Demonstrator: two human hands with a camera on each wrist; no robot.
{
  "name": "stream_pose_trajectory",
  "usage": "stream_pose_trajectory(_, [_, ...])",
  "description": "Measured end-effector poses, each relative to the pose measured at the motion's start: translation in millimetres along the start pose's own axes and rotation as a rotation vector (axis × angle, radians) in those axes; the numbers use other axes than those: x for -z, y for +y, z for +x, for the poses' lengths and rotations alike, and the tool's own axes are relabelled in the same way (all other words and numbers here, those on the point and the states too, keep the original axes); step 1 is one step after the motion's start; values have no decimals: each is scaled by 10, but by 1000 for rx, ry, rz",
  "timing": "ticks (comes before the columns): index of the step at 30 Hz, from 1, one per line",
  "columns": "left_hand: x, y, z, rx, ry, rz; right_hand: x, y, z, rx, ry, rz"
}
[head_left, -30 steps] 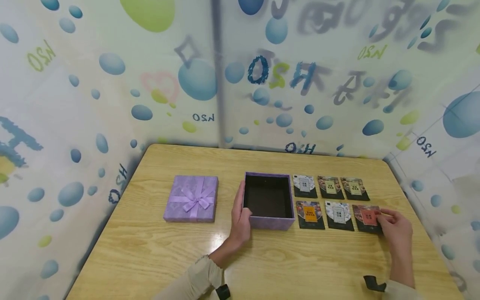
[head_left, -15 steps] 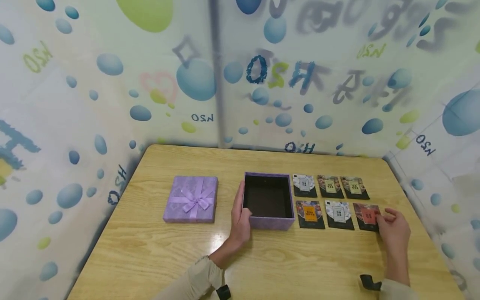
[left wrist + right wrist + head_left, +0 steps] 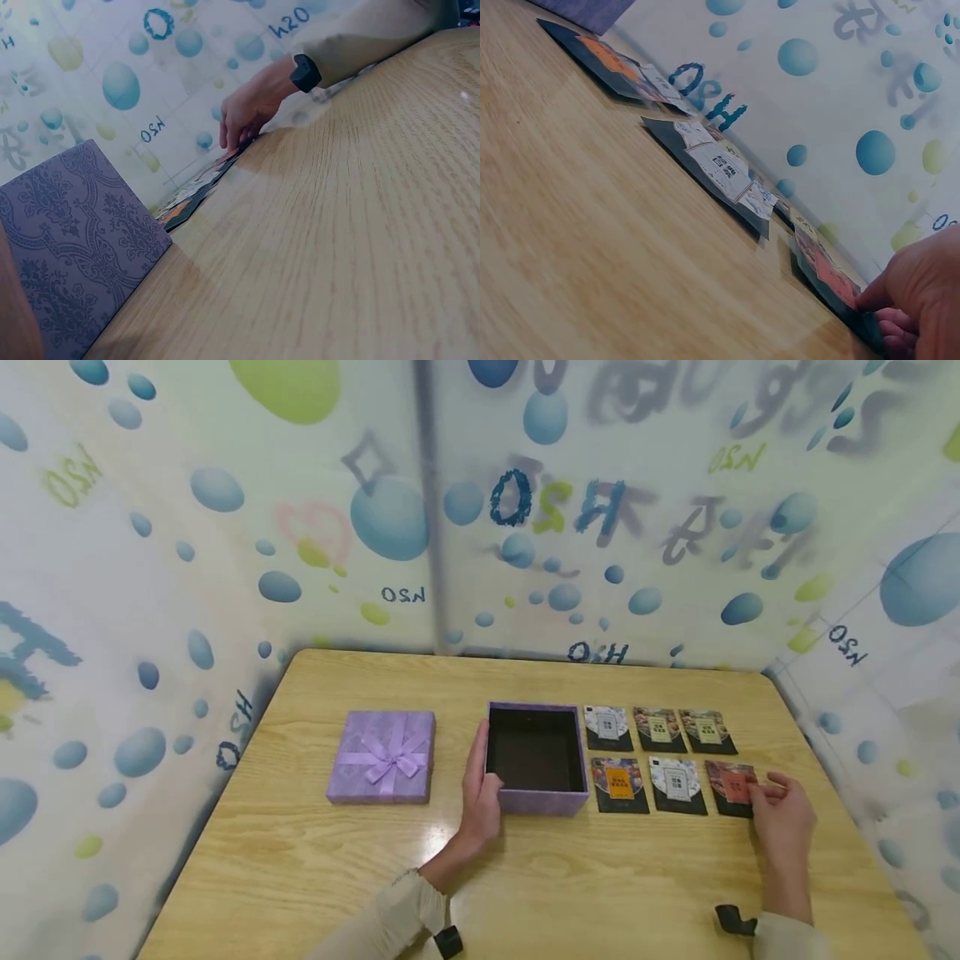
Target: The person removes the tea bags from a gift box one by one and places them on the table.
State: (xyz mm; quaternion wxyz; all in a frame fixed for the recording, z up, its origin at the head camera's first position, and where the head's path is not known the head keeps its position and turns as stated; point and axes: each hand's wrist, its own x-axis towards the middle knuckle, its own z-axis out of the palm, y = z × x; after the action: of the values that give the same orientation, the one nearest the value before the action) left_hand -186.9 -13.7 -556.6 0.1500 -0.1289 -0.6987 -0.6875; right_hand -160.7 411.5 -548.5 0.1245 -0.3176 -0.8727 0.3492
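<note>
A purple open gift box (image 3: 543, 803) with a black inside stands mid-table. My left hand (image 3: 480, 806) holds it from the left, fingers along its side wall and thumb at the near left corner. To its right, small flat dark packets lie in two rows. The red-labelled packet (image 3: 729, 787) is at the right end of the near row. My right hand (image 3: 783, 818) pinches its right edge; in the right wrist view the thumb (image 3: 877, 292) is on top and other fingers (image 3: 896, 330) are curled at the edge. Beside it lie a white-labelled packet (image 3: 678, 785) and an orange-labelled packet (image 3: 619, 785).
The purple lid (image 3: 384, 757) with a ribbon bow lies left of the box. Behind the near row are a white packet (image 3: 607, 727) and two green-labelled packets, the nearer one (image 3: 660, 729) by it. A printed curtain (image 3: 495, 568) hangs around the wooden table (image 3: 300, 852).
My right hand has shifted slightly to the left at the red-labelled packet, whose right edge has moved a little with it. The left hand and the box stay in place.
</note>
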Motion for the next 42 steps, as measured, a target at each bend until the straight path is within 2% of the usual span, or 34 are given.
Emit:
stream_pose_trajectory(9, [-124,-21,-98,10,-36,-10,157,166,-129,-11,4,-20])
stream_pose_trajectory(16, [-129,19,-60,-19,-25,-14,139,141,-102,0,44,-26])
stream_pose_trajectory(19, [-137,8,-39,-21,-25,-18,125,108,-77,-14,25,-17])
stream_pose_trajectory(25, [-145,-18,-48,-31,-33,-19,96,123,-72,59,-63,-96])
stream_pose_trajectory(30, [-132,11,-61,-21,-30,-14,41,109,-84,85,-72,-153])
stream_pose_trajectory(36, [-118,2,-58,-19,-22,-5,-16,43,-107,39,-59,-137])
stream_pose_trajectory(39, [-114,0,-61,1,-30,-8,-48,24,-120,32,-42,-110])
stream_pose_trajectory(42, [-106,21,-46,58,-41,-28,-72,-15,-124,26,-46,-82])
